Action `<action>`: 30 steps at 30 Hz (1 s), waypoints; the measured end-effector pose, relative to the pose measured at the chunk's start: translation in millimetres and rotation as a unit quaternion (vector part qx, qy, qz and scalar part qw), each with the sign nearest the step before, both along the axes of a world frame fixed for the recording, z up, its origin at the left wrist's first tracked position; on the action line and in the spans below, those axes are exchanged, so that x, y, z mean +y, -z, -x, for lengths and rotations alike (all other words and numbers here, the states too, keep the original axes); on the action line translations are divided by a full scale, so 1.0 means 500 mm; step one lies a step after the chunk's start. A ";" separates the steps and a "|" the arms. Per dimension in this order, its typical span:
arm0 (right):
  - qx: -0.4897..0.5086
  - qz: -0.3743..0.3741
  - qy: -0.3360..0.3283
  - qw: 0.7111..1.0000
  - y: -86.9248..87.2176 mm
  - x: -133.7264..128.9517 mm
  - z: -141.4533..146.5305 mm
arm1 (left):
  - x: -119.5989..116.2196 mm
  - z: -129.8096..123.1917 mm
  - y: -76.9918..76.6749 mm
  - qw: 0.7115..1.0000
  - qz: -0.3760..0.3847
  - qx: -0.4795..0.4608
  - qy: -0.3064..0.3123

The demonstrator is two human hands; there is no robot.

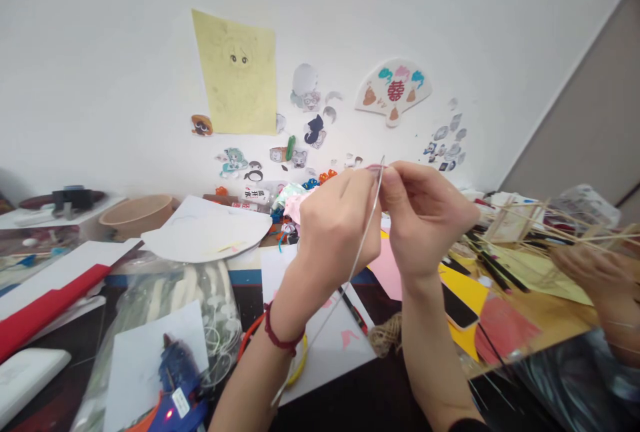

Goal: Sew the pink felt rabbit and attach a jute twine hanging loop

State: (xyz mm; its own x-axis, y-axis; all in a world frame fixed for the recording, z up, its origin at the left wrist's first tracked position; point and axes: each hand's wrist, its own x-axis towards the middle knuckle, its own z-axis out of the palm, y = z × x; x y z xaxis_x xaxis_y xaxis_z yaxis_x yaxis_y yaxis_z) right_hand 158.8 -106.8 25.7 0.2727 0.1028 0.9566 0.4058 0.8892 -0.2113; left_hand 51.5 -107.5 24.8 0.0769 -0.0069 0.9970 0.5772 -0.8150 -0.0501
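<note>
Pale strand (354, 268) is showing on my remote feed as a very thin, whitish line with a silvery sheen, smooth along its length, nearly straight through the upper part and bending slightly lower down. I am seeing it in front of the person's chest, raised above the cluttered table, its upper tip poking just above the meeting fingertips and its long tail slanting down to the left, ending near the left forearm. Whether it is wire or thread, I am not managing to tell. The right hand (425, 222) is pinching it near the top between thumb and fingers. The left hand (333, 219) is curling its fingers closed right alongside, its back toward me; its fingertips are hiding, so I cannot tell what they are gripping. A small pinkish bit (375, 167) is peeking out where the hands are meeting, too little for me to identify. Below, I am looking at a white sheet (327, 371) bearing pink marks, with a bundle of twine (385, 337) lying just beside its edge. A blue glue gun (177, 373) is glowing red at a small light, and a phone (459, 305) is resting on yellow card (477, 292).
</note>
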 end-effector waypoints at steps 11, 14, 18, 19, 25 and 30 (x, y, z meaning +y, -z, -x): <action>-0.063 -0.042 0.067 0.995 -0.003 0.002 -0.007 | -0.001 0.003 -0.001 1.000 -0.001 0.012 -0.018; -0.079 -0.075 0.094 0.990 -0.005 0.003 -0.008 | -0.004 0.006 -0.003 1.000 0.000 0.017 -0.023; -0.097 -0.115 0.136 0.979 -0.003 0.008 -0.011 | -0.007 0.008 -0.004 0.999 -0.001 0.021 -0.025; -0.102 -0.121 0.144 0.977 -0.003 0.010 -0.012 | -0.007 0.008 -0.004 0.999 -0.002 0.021 -0.027; -0.124 -0.163 0.164 0.965 -0.004 0.014 -0.017 | -0.006 0.007 -0.003 0.999 -0.007 0.023 -0.033; -0.146 -0.165 0.188 0.957 -0.006 0.013 -0.022 | -0.004 0.007 -0.002 0.999 -0.015 0.019 -0.038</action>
State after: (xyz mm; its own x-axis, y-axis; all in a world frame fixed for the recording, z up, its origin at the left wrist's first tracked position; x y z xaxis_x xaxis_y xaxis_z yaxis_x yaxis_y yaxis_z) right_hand 170.0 -100.2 28.4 -0.0522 -0.2719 0.9609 0.7085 0.6680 0.2275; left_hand 48.0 -109.4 25.8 0.1152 -0.0303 0.9929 0.6348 -0.7665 -0.0970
